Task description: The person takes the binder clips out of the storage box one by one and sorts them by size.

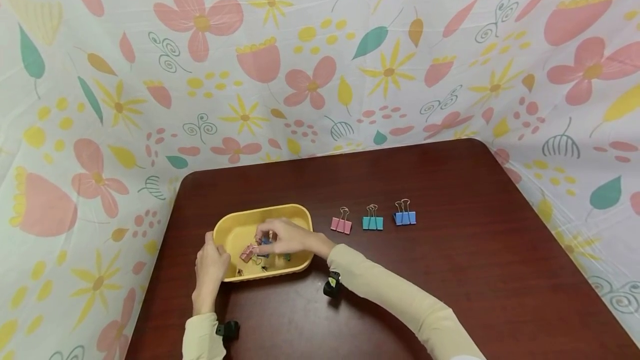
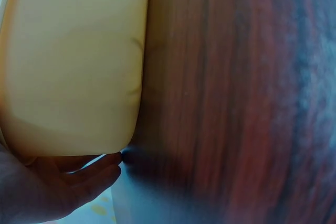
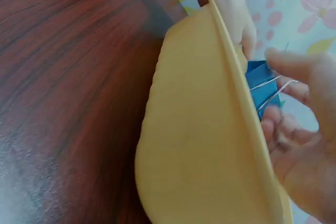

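My left hand point(image 1: 211, 263) grips the left end of a yellow plastic basket point(image 1: 260, 214), its fingers along the outer wall in the left wrist view. Inside the basket is my right hand point(image 1: 287, 236), thumb and fingers around a blue binder clip point(image 3: 261, 85) with its wire handles toward the palm. A pink binder clip point(image 1: 247, 253) sits close to the thumb tip. Several smaller dark clips point(image 1: 264, 268) lie on the basket floor, partly hidden by the right hand.
To the right of the basket, three binder clips stand in a row: pink point(image 1: 341, 225), teal point(image 1: 372, 223) and blue point(image 1: 405, 218), handles up. Everything rests on a dark reddish-brown table point(image 1: 450, 182). A flower-printed cloth point(image 1: 310, 43) hangs behind and along the sides.
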Motion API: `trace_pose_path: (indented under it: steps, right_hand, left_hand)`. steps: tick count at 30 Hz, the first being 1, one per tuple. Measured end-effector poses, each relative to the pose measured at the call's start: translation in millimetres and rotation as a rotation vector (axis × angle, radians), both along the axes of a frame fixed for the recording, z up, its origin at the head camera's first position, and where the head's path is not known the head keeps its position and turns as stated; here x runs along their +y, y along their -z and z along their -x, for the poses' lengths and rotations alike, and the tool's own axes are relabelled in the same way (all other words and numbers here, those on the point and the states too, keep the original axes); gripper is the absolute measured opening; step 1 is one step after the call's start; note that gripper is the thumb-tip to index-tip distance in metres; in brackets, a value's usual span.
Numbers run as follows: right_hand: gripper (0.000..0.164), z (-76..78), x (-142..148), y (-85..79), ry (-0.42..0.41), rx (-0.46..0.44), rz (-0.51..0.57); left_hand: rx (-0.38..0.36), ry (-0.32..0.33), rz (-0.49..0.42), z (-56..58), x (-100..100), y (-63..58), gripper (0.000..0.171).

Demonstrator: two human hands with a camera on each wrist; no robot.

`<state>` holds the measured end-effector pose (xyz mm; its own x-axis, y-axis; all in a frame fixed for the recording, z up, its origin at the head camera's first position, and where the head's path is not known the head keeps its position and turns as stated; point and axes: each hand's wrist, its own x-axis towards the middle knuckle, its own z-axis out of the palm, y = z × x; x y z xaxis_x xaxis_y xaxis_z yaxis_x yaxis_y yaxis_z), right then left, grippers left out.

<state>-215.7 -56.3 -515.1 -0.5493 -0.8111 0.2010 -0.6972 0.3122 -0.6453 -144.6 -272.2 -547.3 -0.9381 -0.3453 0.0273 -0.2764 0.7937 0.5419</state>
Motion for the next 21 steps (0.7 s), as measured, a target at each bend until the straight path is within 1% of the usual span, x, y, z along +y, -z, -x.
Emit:
trace_pose_path:
  steps: [3,5,10,12,14,16,19,21]
  right_hand:
    - [0.015,0.0,3.3,2.8,-0.019,0.02,0.022]
    - [0.015,0.4,5.6,2.8,-0.008,0.029,0.06]
    - [0.013,5.1,15.9,-4.9,0.084,0.025,0.22]
    - [0.012,7.7,21.5,-8.1,0.109,0.038,0.264]
    - [0.012,9.4,27.2,-11.5,0.117,0.039,0.286]
    - [0.012,9.8,33.4,-14.6,0.106,0.028,0.291]
    - [0.014,7.7,42.2,-20.9,0.08,-0.013,0.3]
    - [0.013,5.4,48.3,-25.3,0.08,-0.031,0.305]
  left_hand:
    - [-0.006,0.001,-0.003,-0.1,-0.2,0.6,0.036]
    - [-0.001,0.0,-0.003,0.3,-0.3,1.1,0.036]
    - [0.007,-0.005,-0.006,1.6,0.5,0.6,0.038]
    - [0.003,-0.006,-0.009,1.3,0.7,0.0,0.038]
    - [-0.003,-0.007,-0.014,0.7,0.9,-0.4,0.038]
    - [-0.008,-0.006,-0.019,-0.1,1.3,-0.9,0.038]
    - [-0.013,-0.001,-0.022,-0.9,1.2,-0.8,0.038]
    - [-0.015,-0.001,-0.021,-1.3,1.2,-0.7,0.038]
